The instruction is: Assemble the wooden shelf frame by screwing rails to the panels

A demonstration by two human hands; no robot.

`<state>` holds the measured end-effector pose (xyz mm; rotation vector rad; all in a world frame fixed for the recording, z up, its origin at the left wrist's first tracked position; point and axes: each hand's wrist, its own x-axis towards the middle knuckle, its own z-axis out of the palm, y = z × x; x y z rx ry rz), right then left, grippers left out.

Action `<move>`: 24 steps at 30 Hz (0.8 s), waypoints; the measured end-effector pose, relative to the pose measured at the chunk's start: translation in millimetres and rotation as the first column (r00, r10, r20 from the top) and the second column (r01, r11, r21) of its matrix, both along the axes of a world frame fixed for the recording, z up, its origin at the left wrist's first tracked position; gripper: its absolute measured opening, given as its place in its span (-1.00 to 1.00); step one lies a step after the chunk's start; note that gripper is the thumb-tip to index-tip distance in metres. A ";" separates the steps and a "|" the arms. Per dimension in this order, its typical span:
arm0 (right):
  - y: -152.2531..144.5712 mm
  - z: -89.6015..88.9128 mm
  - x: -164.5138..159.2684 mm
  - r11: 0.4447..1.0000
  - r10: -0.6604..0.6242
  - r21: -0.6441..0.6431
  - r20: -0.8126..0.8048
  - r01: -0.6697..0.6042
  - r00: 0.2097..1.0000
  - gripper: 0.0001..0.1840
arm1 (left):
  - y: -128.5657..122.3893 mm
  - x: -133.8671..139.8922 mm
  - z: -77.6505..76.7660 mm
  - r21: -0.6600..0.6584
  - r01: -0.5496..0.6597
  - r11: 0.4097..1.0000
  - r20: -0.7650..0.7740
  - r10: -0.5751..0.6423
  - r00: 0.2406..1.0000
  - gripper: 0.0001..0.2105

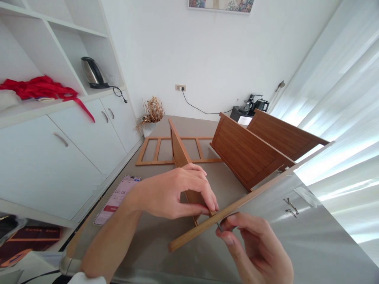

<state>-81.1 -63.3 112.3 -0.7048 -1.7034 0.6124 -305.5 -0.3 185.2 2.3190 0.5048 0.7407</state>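
A wooden panel [179, 148] stands on edge, its near end meeting a long wooden rail [189, 238] that slants across the table. My left hand [174, 193] reaches over this panel, thumb and fingers closed on its near end beside the joint. On the outer side of the rail, my right hand [254, 244] pinches a thin metal hex key [219, 226], mostly hidden by the fingers. Its tip meets the rail opposite my left fingertips. Two more brown panels, a nearer one [251, 152] and a farther one [287, 134], stand farther along the rail.
Several loose screws [291, 207] and a clear plastic bag [306, 196] lie on the table's right side. A wooden ladder-like frame [154, 161] lies flat at the back. A phone [114, 203] showing a timer lies left. White cabinets [74, 146] stand left; curtains [352, 157] hang right.
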 end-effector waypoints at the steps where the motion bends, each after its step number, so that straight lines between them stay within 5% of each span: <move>1: 0.7 -0.8 1.5 1.000 -0.030 0.006 0.023 0.030 0.999 -0.74 | -0.2 0.1 0.3 -0.001 -0.002 1.000 -0.001 0.002 1.000 -0.96; 9: 3.8 4.6 4.6 0.970 -0.225 0.121 0.130 0.210 0.966 -0.93 | -0.7 1.4 1.1 0.008 -0.006 1.000 0.003 0.006 1.000 -0.96; 15: 1.4 0.9 1.4 0.970 -0.185 0.180 0.112 0.163 0.976 -0.90 | -0.5 2.0 1.5 0.021 -0.006 1.000 0.000 0.006 1.000 -0.95; 22: -9.2 -10.5 -19.5 0.939 -0.299 0.155 -0.066 0.305 0.952 -0.79 | 0.4 1.4 0.8 0.017 0.002 1.000 -0.001 -0.002 1.000 -0.96; 24: -8.5 -5.6 -24.6 0.946 -0.231 0.209 -0.098 0.247 0.968 -0.82 | 0.4 1.1 0.2 0.022 0.003 1.000 -0.003 -0.003 1.000 -0.96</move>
